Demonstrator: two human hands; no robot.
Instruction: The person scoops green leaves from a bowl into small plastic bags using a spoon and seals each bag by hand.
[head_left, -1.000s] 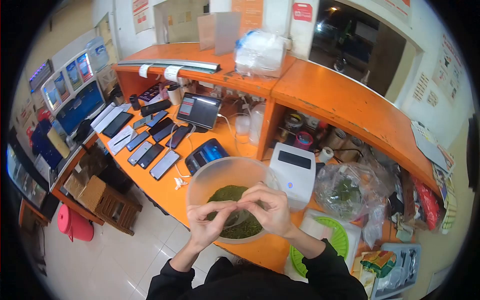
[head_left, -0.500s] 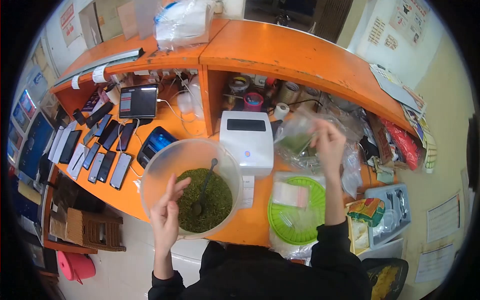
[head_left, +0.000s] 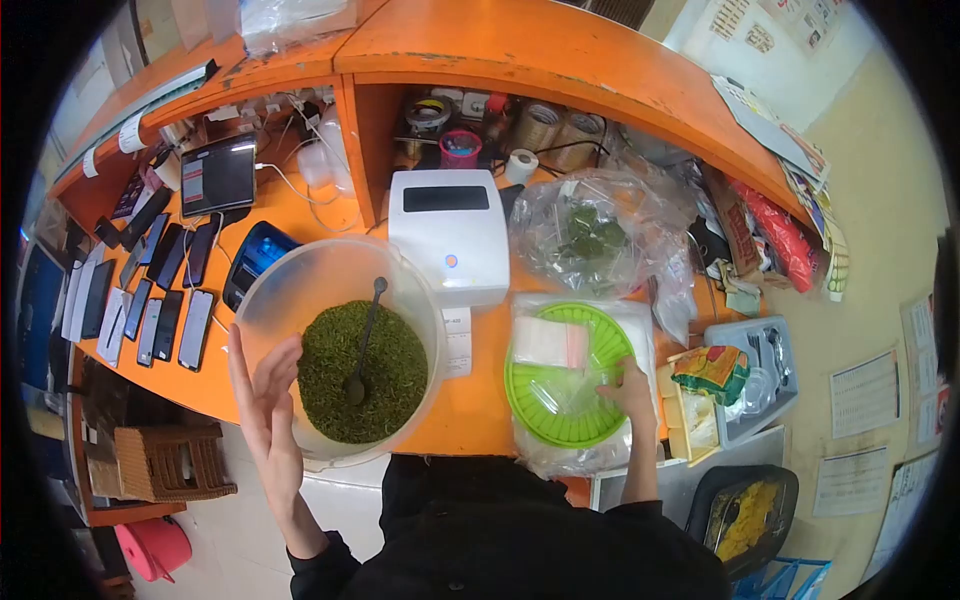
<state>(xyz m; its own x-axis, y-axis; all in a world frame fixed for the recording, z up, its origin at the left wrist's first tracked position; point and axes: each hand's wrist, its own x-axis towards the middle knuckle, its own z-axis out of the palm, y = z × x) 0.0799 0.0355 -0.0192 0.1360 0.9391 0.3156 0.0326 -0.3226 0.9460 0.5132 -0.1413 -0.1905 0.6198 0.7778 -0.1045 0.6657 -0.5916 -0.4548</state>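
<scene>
My left hand point(head_left: 267, 405) is raised at the left rim of a large translucent tub point(head_left: 258, 278), its fingers apart and nothing in it. Chopped green herb point(head_left: 330, 350) fills the tub's bottom, and a dark spoon point(head_left: 368, 330) lies on it. My right hand point(head_left: 630, 392) is over the right edge of a round green tray point(head_left: 530, 400), its fingers at thin clear plastic; whether they grip it is too small to tell. On the tray lies a stack of small clear bags point(head_left: 548, 343). A clear bag holding green packets point(head_left: 590, 232) sits behind the tray.
A white label printer point(head_left: 447, 235) stands between tub and clear bag. Phones point(head_left: 197, 330) and a tablet point(head_left: 219, 175) lie at the left of the orange counter point(head_left: 470, 410). At the right are a grey cutlery tray point(head_left: 772, 350) and a green-orange packet point(head_left: 710, 372).
The view has shifted right and down. My hands, together over the tub at first, have parted; the right one passed the clear bag and came down to the green tray.
</scene>
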